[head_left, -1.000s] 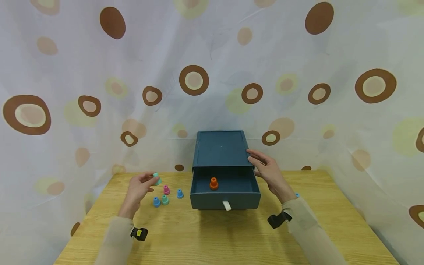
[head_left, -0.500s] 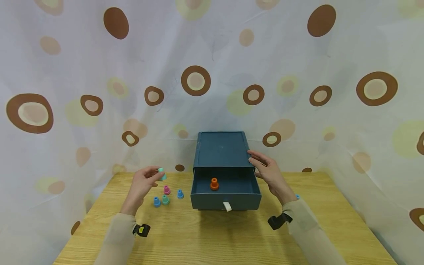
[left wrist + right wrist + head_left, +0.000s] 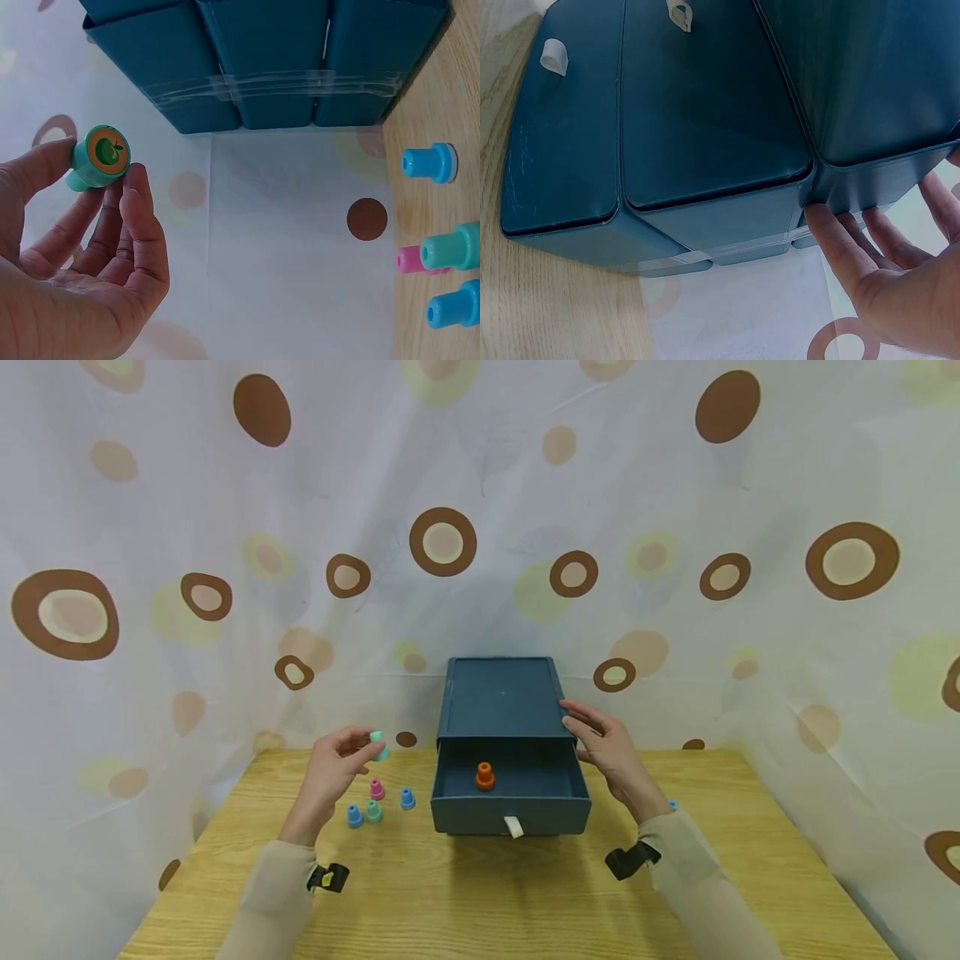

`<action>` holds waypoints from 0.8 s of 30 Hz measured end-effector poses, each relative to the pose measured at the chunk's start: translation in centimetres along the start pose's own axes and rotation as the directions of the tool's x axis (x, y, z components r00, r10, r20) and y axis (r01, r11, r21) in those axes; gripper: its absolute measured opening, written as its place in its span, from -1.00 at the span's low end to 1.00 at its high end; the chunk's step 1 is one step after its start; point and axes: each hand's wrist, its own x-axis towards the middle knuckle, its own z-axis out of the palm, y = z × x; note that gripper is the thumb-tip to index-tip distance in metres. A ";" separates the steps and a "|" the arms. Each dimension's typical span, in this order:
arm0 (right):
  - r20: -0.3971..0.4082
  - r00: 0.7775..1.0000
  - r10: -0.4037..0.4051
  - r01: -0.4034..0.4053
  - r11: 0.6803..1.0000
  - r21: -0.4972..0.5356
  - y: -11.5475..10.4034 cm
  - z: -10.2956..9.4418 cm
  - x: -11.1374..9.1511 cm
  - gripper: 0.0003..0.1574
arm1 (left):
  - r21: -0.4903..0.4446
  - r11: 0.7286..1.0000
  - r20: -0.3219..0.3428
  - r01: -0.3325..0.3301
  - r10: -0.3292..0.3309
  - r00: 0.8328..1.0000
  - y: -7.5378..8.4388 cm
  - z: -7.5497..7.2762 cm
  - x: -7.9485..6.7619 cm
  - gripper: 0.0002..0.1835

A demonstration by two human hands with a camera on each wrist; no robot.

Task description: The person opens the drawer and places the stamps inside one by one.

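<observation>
Between thumb and fingers, my left hand (image 3: 330,774) pinches a teal stamp (image 3: 380,747) above the table. The left wrist view shows the green-and-orange fruit picture on the stamp's (image 3: 106,154) round face. My right hand (image 3: 611,758) rests its fingers against the right side of a dark blue drawer cabinet (image 3: 501,693). The cabinet's top drawer (image 3: 495,816) is pulled out, and an orange stamp (image 3: 485,777) stands inside it. In the right wrist view, several fingertips (image 3: 819,217) touch the cabinet's side.
Left of the cabinet, two blue stamps (image 3: 355,816), a green stamp (image 3: 373,812) and a pink stamp (image 3: 377,789) stand on the wooden table (image 3: 390,893). Something blue (image 3: 673,805) shows partly behind my right wrist. A patterned curtain (image 3: 495,485) hangs behind.
My left hand has moved right and slightly up, carrying the teal stamp toward the cabinet. My right hand stays at the cabinet's side.
</observation>
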 end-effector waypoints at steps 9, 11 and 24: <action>0.003 1.000 -0.005 0.005 1.000 -0.005 -0.1 0.0 0.0 -0.30 | -0.010 0.999 -0.004 -0.032 0.031 0.999 1.1 0.6 -0.1 -0.57; 0.004 1.000 -0.005 0.005 1.000 -0.003 -0.1 0.0 0.1 -0.30 | -0.022 0.999 -0.004 -0.040 0.040 0.999 1.2 0.8 -0.1 -0.58; 0.000 1.000 -0.006 0.006 1.000 0.007 -0.1 0.0 -0.1 -0.31 | -0.048 0.992 0.000 -0.113 0.113 0.994 1.7 1.7 -0.5 -0.64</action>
